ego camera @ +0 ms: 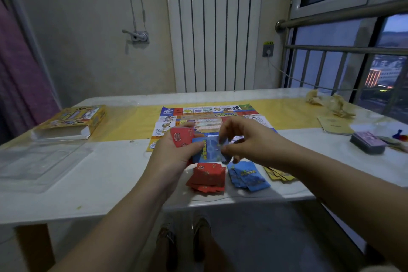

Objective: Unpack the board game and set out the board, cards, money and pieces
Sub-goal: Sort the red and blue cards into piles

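Observation:
The colourful game board (198, 117) lies unfolded on the yellow table runner (136, 121). My left hand (174, 152) holds a mixed stack of cards (183, 140) above the table's near edge, red and blue faces showing. My right hand (247, 139) pinches a blue card (209, 150) at the top of that stack. Below the hands lie three sorted piles: red cards (207, 178), blue cards (247, 175) and yellow cards (280, 175). A banded stack of paper money (367, 144) sits at the right, with small coloured pieces (400, 136) beside it.
The yellow game box (72, 121) lies open at the left, with a clear plastic tray (39, 161) in front of it. A booklet (333, 125) and crumpled paper (331, 101) sit at the far right. A radiator, wall and window railing stand behind the white table (110, 183).

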### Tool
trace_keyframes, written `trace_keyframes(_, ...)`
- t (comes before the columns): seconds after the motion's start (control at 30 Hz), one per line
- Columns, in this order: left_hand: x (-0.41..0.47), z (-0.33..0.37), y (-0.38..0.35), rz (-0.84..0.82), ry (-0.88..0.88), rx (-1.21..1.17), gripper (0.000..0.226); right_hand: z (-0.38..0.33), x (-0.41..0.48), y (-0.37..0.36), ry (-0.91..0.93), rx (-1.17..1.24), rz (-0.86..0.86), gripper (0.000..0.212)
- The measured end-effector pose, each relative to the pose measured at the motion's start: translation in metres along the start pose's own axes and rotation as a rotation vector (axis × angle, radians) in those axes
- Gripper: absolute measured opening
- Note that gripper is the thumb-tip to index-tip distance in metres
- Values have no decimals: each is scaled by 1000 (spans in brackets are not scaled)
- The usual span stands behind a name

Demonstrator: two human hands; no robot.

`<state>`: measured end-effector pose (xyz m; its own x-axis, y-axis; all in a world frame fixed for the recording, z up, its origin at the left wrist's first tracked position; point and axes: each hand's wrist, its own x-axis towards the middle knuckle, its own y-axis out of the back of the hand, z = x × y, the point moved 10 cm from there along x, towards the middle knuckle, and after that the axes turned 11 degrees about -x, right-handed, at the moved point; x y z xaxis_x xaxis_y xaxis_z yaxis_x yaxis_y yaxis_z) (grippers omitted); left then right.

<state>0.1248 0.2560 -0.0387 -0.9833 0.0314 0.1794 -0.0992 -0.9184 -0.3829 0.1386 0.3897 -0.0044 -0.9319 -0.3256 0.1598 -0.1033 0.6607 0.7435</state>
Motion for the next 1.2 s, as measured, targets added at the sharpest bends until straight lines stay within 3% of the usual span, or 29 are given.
trace_keyframes(0.1, 2, 6, -11, -33, -70, 75, 39, -7, -8, -5, 43, -56, -68, 11)
trace_keyframes(0.2, 2, 2, -26, -61, -56, 146, 38, -5, -10, 13, 33, -61, 5, 10)
trace_keyframes(0.37, -2, -24, -15, 104, 239, -333, 24, 30, -21, 26, -93, -141, 78, 16)
trace_keyframes(0.43, -6, -30, -14, 96, 297, -398, 26, 45, -26, 22, -145, -267, 94, 20)
trace_keyframes(0.57, -11, -30, -18, 14, 291, -305, 27, 63, -29, 10, -207, -507, 110, 27)
trace_keyframes(0.73, -15, -27, -22, -84, 273, -141, 25, 73, -28, 0, -240, -761, 1, 31)
trace_keyframes(0.8, -17, -28, -23, -112, 264, -45, 23, 64, -24, 8, -175, -674, 77, 29)
trace_keyframes(0.93, -19, -28, -26, -160, 192, 234, 26, 29, -16, 18, -49, -103, 176, 29)
trace_keyframes(1.03, -20, -23, -27, -165, 142, 352, 25, 14, -8, 12, -42, -45, 150, 18)
trace_keyframes(1.2, -21, -18, -16, -138, 117, 290, 23, 16, 1, -1, -93, 40, 41, 16)
